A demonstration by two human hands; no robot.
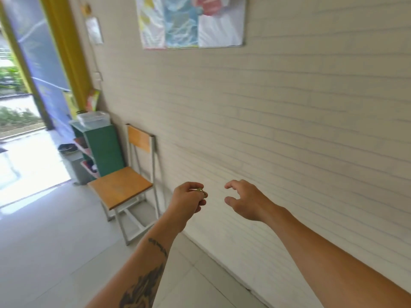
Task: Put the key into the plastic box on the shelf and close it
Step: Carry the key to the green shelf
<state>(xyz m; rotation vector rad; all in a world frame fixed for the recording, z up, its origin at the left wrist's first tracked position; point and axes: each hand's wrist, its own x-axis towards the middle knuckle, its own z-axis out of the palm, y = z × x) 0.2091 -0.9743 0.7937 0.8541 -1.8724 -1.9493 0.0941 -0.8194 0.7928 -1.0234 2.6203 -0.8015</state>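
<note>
Two bare forearms reach forward from the bottom of the view, the left one tattooed. At its end the left hand (188, 202) is curled closed, pinching a small brass-coloured key (201, 192) between thumb and fingers, near the middle of the view and in front of a pale brick-patterned wall (289, 130). Only a glint of the key shows, so its long axis and the way it points cannot be told with any certainty. Beside it, not touching, the right hand (246, 200) hangs loosely open, fingers curved, holding nothing. Well beyond the hands, past a wooden chair (121, 185) with a metal frame, a green shelf (104, 147) stands by a bright doorway. On its top sits a clear plastic box (94, 117), its lid apparently on, though blur makes that unsure. The task looks to be at an early stage: the key is in hand, but the walk to the shelf, opening the box, dropping the key in and closing the lid all remain.
</note>
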